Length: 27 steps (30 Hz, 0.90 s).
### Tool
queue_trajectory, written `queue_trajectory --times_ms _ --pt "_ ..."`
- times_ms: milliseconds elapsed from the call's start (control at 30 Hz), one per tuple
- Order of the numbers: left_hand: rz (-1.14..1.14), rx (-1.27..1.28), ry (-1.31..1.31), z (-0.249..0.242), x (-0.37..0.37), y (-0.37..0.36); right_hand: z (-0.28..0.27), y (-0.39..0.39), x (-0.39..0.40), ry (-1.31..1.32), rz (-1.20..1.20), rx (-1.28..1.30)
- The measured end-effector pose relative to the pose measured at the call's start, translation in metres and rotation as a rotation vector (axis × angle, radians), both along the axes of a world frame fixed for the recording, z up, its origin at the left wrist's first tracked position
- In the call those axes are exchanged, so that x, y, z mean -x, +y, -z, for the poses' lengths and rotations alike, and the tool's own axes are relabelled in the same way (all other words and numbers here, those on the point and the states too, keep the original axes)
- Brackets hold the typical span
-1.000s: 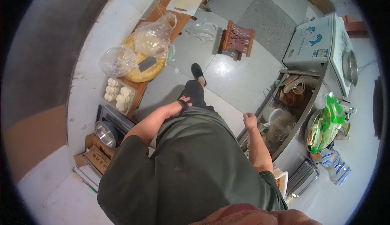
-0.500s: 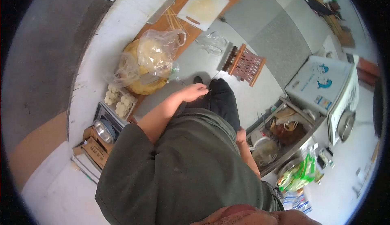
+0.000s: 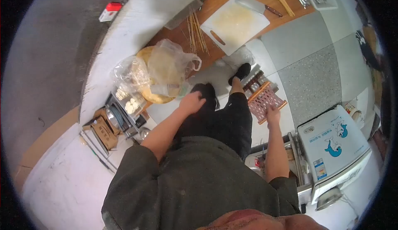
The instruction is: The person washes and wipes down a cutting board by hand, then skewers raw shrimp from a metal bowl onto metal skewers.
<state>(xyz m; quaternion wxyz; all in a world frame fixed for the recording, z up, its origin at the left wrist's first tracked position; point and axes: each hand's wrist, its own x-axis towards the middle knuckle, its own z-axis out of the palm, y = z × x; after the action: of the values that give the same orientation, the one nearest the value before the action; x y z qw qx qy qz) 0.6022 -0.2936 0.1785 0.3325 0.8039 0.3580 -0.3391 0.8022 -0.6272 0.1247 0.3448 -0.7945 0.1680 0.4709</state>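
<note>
My left hand [image 3: 192,102] hangs over my left thigh, its fingers loosely curled in with nothing visible in them. My right hand [image 3: 273,116] is stretched forward over the near bar of a low folding stool [image 3: 260,102], which has a pink woven seat between wooden bars. The fingers extend over the seat's edge and overlap it in this view. A dark slatted part [image 3: 253,82] shows just beyond the stool, close to my black shoe [image 3: 239,73]. My other foot is partly hidden below my left knee.
To the left, plastic bags [image 3: 168,66] cover a round yellow item. A white cutting board [image 3: 236,22] with a knife [image 3: 265,10] and thin sticks [image 3: 195,33] lie on the wooden counter [image 3: 217,0]. A white appliance [image 3: 331,147] with dolphin pictures stands at right.
My right arm has swung forward from beside my hip to the stool. My left hand stays near my thigh. One foot has stepped forward, and the view has shifted and turned.
</note>
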Motion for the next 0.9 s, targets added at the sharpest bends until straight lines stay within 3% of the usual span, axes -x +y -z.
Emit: queue_trajectory --times_ms 67,100,200,267,367,467,567,633,667,767,900 --pt "0.131 -0.070 -0.060 0.030 -0.039 0.013 0.023 0.018 -0.032 -0.070 0.139 -0.118" --pt "0.207 -0.139 -0.106 0.047 -0.059 0.023 0.026 0.028 -0.045 -0.068 0.032 -0.084" --pt "0.397 -0.150 -0.200 0.110 -0.103 0.063 0.063 0.038 -0.052 0.021 0.042 -0.113" --pt "0.547 -0.101 -0.162 0.168 -0.104 0.093 0.087 0.029 -0.037 0.069 -0.027 -0.089" --pt "0.642 -0.165 -0.017 0.205 -0.088 0.133 0.084 0.055 -0.015 0.173 -0.118 0.074" --pt "0.429 0.025 0.462 0.200 -0.097 0.173 0.104 0.049 0.024 0.206 -0.047 0.032" --pt "0.116 -0.105 0.213 0.263 -0.072 0.207 0.132 0.057 0.042 0.251 -0.213 0.088" --pt "-0.187 -0.166 0.191 0.276 -0.086 0.219 0.146 0.084 0.039 0.193 -0.374 0.081" --pt "-0.340 -0.196 0.175 0.281 -0.096 0.219 0.143 0.105 0.024 0.075 -0.666 0.128" --pt "-0.628 -0.350 0.163 0.304 -0.118 0.209 0.196 0.121 0.019 0.119 -0.558 0.102" --pt "-0.719 -0.392 0.213 0.292 -0.154 0.193 0.174 0.201 -0.012 0.063 -0.549 -0.042"
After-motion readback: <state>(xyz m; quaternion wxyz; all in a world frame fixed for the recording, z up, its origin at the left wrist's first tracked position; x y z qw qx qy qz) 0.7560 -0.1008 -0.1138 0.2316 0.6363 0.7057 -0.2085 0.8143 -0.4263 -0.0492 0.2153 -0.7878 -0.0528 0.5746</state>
